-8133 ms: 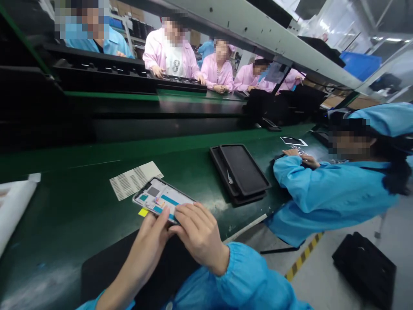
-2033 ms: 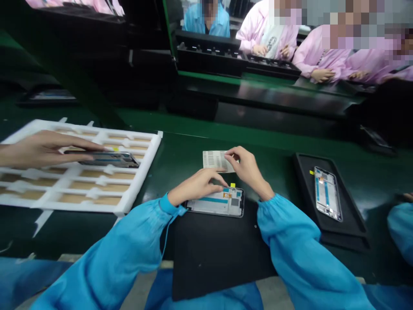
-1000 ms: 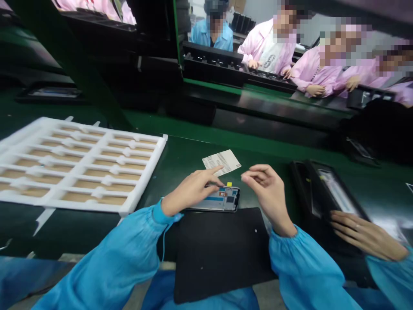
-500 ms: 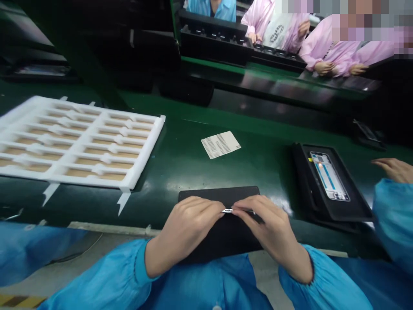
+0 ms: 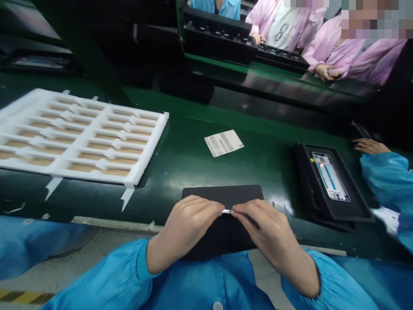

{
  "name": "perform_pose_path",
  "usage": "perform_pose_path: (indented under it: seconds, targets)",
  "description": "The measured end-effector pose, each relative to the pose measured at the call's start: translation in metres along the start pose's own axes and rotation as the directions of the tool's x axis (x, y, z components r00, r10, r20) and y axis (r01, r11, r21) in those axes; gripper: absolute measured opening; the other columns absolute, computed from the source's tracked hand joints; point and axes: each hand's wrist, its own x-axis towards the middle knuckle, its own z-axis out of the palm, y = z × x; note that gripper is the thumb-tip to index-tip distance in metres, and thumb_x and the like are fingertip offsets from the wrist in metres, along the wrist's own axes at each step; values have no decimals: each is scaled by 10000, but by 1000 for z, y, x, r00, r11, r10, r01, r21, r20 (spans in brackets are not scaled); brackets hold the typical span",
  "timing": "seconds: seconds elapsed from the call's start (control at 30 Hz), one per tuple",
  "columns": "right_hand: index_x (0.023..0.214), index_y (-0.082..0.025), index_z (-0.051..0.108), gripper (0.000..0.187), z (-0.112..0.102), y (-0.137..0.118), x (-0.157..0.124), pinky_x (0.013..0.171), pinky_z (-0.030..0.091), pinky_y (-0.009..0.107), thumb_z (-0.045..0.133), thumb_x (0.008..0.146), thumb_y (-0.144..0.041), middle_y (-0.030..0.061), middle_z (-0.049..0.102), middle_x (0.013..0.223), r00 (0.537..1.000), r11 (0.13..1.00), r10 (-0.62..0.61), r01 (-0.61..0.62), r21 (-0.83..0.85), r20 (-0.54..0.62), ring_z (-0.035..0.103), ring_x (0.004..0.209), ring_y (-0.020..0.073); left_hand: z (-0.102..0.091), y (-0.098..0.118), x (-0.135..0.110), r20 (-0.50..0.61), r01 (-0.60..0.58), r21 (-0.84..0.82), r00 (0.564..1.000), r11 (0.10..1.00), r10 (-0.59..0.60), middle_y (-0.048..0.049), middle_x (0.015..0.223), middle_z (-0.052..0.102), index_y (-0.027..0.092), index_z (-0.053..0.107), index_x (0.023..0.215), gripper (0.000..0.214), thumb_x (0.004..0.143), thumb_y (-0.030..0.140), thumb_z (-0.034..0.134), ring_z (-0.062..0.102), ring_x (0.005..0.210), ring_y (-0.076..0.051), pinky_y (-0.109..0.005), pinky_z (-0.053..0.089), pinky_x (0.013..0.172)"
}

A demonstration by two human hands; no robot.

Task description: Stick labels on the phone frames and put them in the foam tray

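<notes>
Head view, left hand [image 5: 192, 219]: fingertips pinched together on one end of a thin part, back of the hand upward.
Right hand [image 5: 269, 221]: gripping the opposite end the same way, its fingers hiding that side.
Thin part [image 5: 227, 211]: held edge-on between the two hands, above the black mat; only a short pale edge shows.
Black mat [image 5: 222, 241]: in front of the person's body, its far edge on the green worktop [image 5: 190, 172].
Printed sheet [image 5: 224, 143]: flat on the worktop, beyond the mat, with rows of small dark marks.
White tray [image 5: 152, 142]: at the left, its slots showing brown bases.
Black tray [image 5: 356, 211]: at the right, bearing a phone frame [image 5: 331, 176] with a yellow tab [image 5: 312, 160].
Co-worker's hand [image 5: 372, 146]: beyond the black tray, near the right edge.
</notes>
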Motion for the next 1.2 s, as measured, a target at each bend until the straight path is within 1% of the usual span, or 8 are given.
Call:
perform_pose_path:
  seconds: [0.23, 0.5, 0.6, 0.7, 0.87, 0.97, 1.07, 1.2]
  targets:
    - [1007, -219, 620, 115, 6, -1, -3, 677, 537, 303, 566, 944, -139, 24, 701, 844, 996, 995, 37, -29, 101, -81, 654, 768, 165, 1, -2, -2, -19, -4, -37, 1000, 999, 3, 13, 965, 750, 195, 629, 1033, 119, 977, 161, 530, 711, 872, -155, -302, 492, 782]
    - [1165, -197, 570, 218, 8, -7, -6, 746, 523, 362, 536, 959, -134, 68, 702, 969, 996, 998, 9, -3, -66, 85, 647, 843, 203, -1, 1, -4, -4, -22, -55, 1000, 998, 21, -15, 985, 746, 183, 619, 1054, 129, 984, 161, 512, 709, 887, -164, -301, 493, 790]
    - [1276, -171, 523, 347, 12, -7, -11, 828, 517, 388, 599, 938, -168, 96, 700, 1109, 1000, 997, -18, 18, -74, 1, 640, 979, 223, 0, 0, -4, -33, -21, -45, 999, 999, 19, -12, 974, 748, 182, 620, 1039, 120, 978, 150, 521, 710, 871, -160, -300, 495, 786]
    - [1271, -175, 553, 369, 17, -5, -22, 902, 492, 416, 635, 912, -142, 111, 677, 1227, 990, 988, -67, 49, -148, -120, 622, 1086, 238, 1, 0, -5, -34, -21, -43, 999, 999, 20, -4, 974, 748, 185, 623, 1041, 122, 975, 148, 528, 709, 880, -157, -298, 500, 796]
    - [1315, -213, 559, 438, 26, -1, -37, 991, 452, 450, 607, 902, -74, 65, 657, 1288, 983, 932, -165, 131, -339, -76, 616, 1160, 244, 1, 0, -5, -28, -27, -12, 999, 1000, 27, -18, 976, 749, 188, 633, 1045, 143, 982, 159, 508, 711, 886, -168, -308, 513, 808]
    - [1309, -200, 565, 432, 27, 2, -37, 1023, 434, 471, 621, 893, -99, 78, 656, 1289, 978, 929, -183, 138, -343, -103, 606, 1187, 262, 1, 3, 0, -21, -40, 31, 999, 999, 40, -42, 974, 749, 169, 640, 1045, 167, 986, 156, 484, 713, 871, -187, -325, 525, 797]
    - [1277, -209, 576, 391, 17, 7, -36, 1007, 460, 501, 635, 892, -177, 117, 651, 1283, 945, 990, -49, 4, -139, -322, 604, 1183, 289, -4, 5, 4, 28, -63, 58, 998, 996, 62, -70, 1033, 742, 149, 626, 1140, 251, 998, 131, 420, 706, 900, -202, -346, 533, 792]
    - [1157, -232, 638, 262, 0, 12, -37, 963, 490, 526, 607, 898, -219, 113, 634, 1270, 831, 970, 241, -199, 138, -501, 608, 1143, 311, -37, -3, 1, 145, -18, 27, 989, 999, 14, -51, 1045, 732, 186, 645, 1126, 252, 982, 118, 449, 679, 957, -195, -360, 510, 865]
